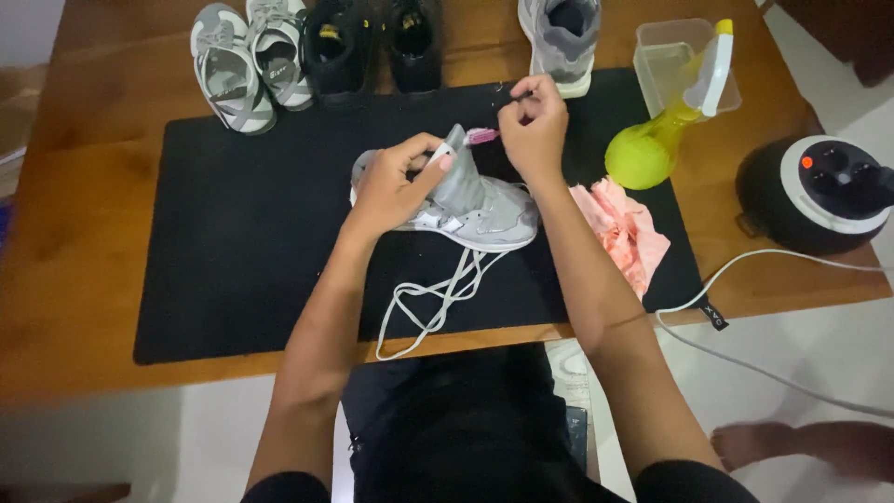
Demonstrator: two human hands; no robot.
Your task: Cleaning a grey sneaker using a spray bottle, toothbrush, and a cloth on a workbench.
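Note:
A grey sneaker (484,212) lies on a black mat (242,233) in the middle of the wooden table. My left hand (396,182) grips its heel and pulls the tongue up. My right hand (533,121) holds a small brush with pink bristles (481,136) against the raised tongue. A loose white shoelace (438,298) trails from the sneaker over the mat's near edge.
Along the far edge stand a grey-and-white pair of sneakers (247,61), a black pair (372,42) and one grey sneaker (562,37). At the right are a yellow-green spray bottle (652,140), a clear plastic tub (666,51), a pink cloth (624,233) and a round black device (819,191) with a white cable.

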